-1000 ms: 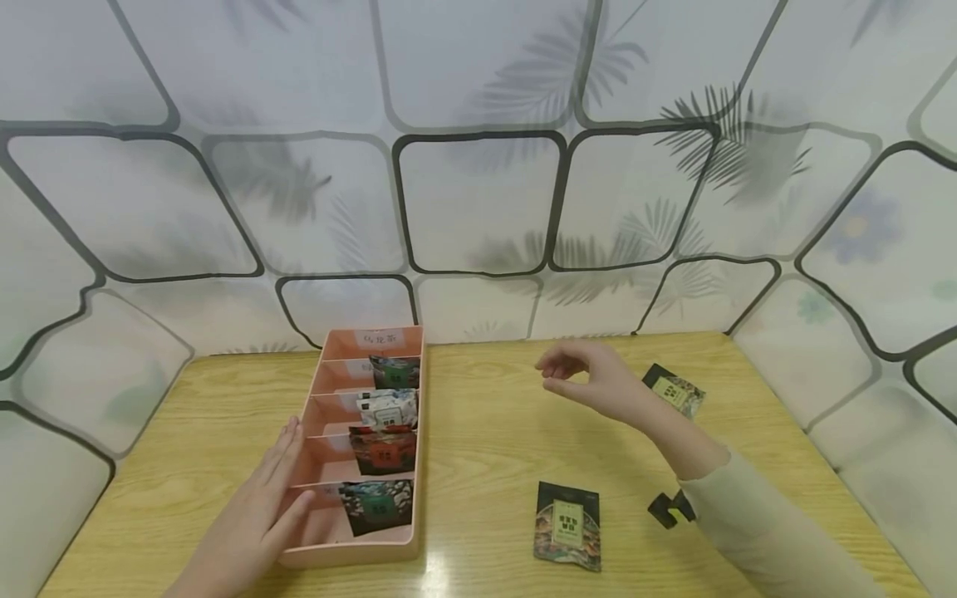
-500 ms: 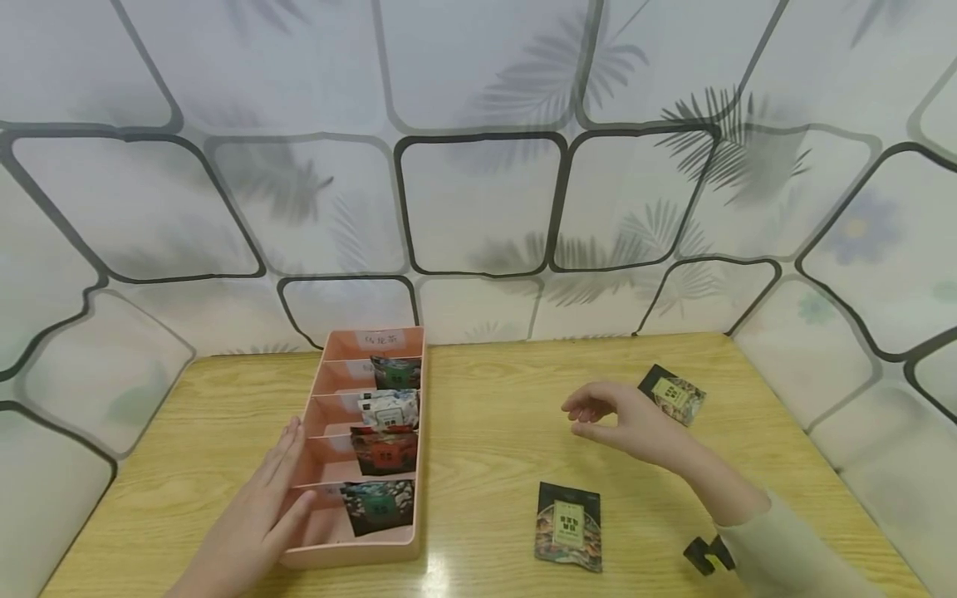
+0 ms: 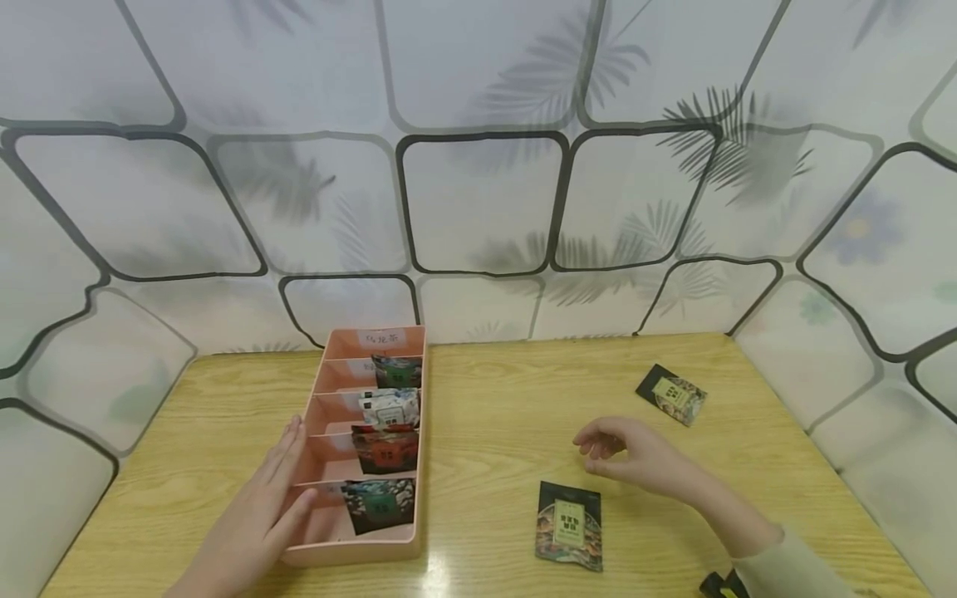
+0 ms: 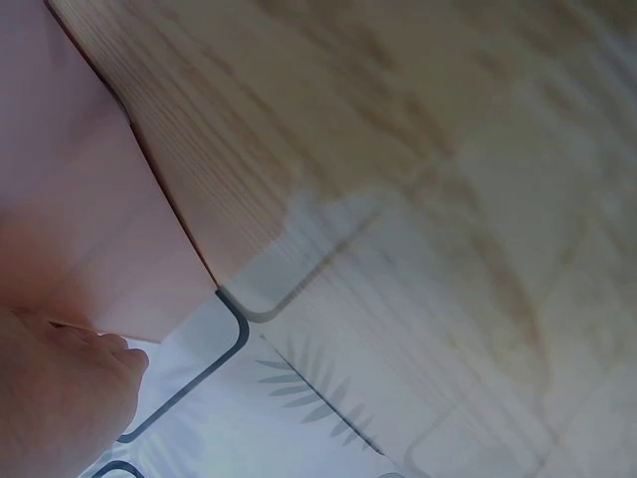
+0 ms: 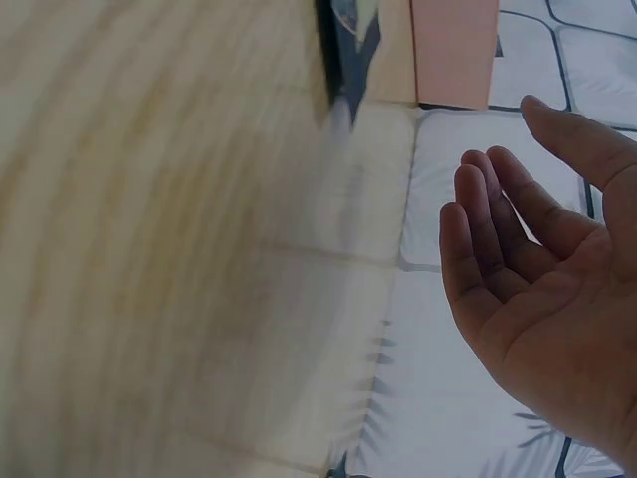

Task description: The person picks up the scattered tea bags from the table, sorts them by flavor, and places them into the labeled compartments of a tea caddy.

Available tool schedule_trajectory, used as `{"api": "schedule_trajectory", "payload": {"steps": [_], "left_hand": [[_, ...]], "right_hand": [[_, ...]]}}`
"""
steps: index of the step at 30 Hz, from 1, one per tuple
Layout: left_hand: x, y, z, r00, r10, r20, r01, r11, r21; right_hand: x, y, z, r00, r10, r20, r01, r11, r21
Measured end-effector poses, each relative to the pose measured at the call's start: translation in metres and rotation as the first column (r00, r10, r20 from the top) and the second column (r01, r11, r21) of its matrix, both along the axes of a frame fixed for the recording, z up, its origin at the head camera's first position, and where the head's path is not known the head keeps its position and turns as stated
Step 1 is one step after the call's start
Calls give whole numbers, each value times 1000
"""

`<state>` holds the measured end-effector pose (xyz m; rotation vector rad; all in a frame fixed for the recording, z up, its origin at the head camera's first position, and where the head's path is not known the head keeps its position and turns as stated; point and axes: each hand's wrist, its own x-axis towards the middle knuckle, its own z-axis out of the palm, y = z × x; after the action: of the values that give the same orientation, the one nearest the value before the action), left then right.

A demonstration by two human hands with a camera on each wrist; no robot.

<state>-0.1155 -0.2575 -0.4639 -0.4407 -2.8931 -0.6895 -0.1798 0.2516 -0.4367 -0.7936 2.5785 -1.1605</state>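
My left hand [image 3: 257, 507] lies along the left wall of a pink divided box [image 3: 359, 552], fingers extended and thumb reaching over the rim. The left wrist view shows that hand's fingers [image 4: 95, 368] against the pink wall. Inside the box, sachets stand in separate compartments: dark green [image 3: 380, 505], red [image 3: 386, 451], white [image 3: 392, 409] and another green [image 3: 398, 372]. With fingers loosely bent and nothing in them, my right hand [image 3: 635, 457] hovers over the table, just beyond a dark sachet with a yellow-green label [image 3: 568, 527]. The right wrist view shows its bare palm [image 5: 547, 299].
A second dark sachet with a similar label [image 3: 671, 394] lies at the back right of the wooden table [image 3: 493, 399]. White labels with handwriting [image 3: 381, 339] mark the box's compartments. A patterned curtain [image 3: 478, 199] rises behind the table and along both sides.
My right hand has come back toward the front and slightly right, from behind the near sachet to just above it, uncovering the far sachet. My left hand stays on the box.
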Motion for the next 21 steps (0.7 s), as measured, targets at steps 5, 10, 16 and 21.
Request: {"api": "schedule_trajectory", "payload": {"steps": [5,10,16,21], "left_hand": [[0,0,-1,1000,-3,-4,3,1000,2],[0,-1,-1,1000,-5,-10,5,1000,1],[0,0,0,1000,3,11,-3,1000,7],[0,0,0,1000,5,12,-5,1000,6]], "right_hand": [[5,1,-14,999,23,39,-24,999,21],[12,2,-24,997,39,61,-43,997,61],[21,1,-30,995,69,67,-72,996,55],[27,-2,-30,998,59,36,-62,994,90]]}}
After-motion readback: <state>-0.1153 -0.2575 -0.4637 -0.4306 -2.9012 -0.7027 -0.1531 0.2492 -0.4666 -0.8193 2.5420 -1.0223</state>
